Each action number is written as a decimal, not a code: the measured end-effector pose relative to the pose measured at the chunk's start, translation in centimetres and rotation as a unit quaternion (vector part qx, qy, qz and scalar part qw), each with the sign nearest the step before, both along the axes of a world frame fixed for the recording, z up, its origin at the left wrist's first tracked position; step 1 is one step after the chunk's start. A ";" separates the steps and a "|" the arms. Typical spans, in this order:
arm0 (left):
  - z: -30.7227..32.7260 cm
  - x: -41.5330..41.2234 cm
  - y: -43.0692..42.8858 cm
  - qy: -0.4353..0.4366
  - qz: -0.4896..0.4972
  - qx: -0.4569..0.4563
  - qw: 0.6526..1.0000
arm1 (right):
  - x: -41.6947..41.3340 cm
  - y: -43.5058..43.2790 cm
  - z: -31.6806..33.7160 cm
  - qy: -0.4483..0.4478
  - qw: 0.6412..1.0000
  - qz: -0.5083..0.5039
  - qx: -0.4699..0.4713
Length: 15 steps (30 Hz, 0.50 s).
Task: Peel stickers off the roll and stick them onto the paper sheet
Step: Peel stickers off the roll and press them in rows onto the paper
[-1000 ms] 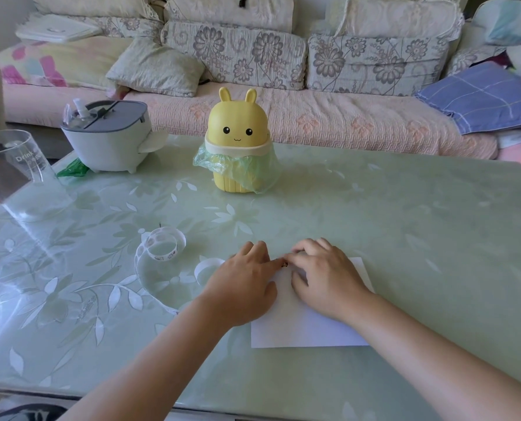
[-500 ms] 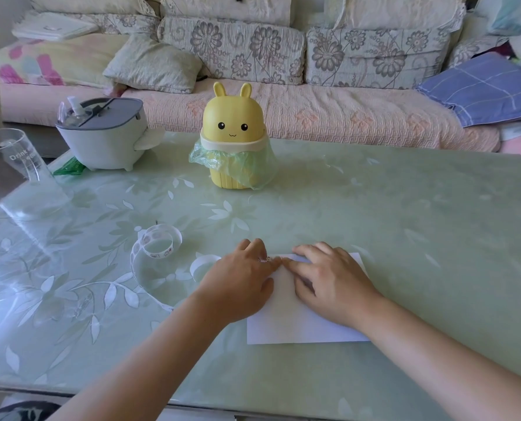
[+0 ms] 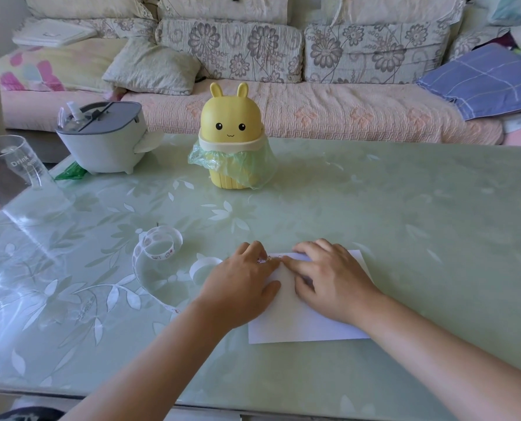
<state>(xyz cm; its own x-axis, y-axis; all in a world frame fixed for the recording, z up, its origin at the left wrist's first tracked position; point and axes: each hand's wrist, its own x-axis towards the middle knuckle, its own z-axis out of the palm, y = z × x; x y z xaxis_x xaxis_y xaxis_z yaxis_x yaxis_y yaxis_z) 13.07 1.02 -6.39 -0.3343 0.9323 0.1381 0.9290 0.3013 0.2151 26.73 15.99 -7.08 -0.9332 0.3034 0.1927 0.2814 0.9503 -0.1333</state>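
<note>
- Roll (image 3: 159, 247) lies uncurled, well left of your hands; its loose tail could snag your left forearm.
- Left hand (image 3: 241, 287) flat, fingers together, fingertips on a sticker (image 3: 266, 259) at the paper's (image 3: 298, 323) far edge.
- Right hand (image 3: 329, 278) flat, holding nothing; lift it early and the paper may slide, creasing the sticker.

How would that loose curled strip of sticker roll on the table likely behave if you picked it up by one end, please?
The white curled sticker strip would probably flop and dangle, being thin and loosely coiled. It looks very light, so it should lift easily. On the glossy green table it may slide when nudged.
</note>
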 end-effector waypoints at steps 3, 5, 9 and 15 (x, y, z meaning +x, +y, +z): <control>0.0 -0.1 0.1 -0.022 0.004 0.011 1.000 | 0.0 0.2 0.2 0.016 1.000 0.005 0.005; 0.0 -0.3 0.0 -0.034 0.005 0.029 0.999 | -0.1 0.2 0.3 0.026 1.000 0.006 0.005; 0.7 -1.2 -0.4 -0.049 -0.011 0.094 0.994 | -1.0 -0.2 0.5 0.040 0.999 0.003 -0.015; 2.8 -2.5 -2.5 -0.037 0.078 0.212 0.974 | -3.1 -1.3 1.9 0.064 0.994 -0.008 -0.088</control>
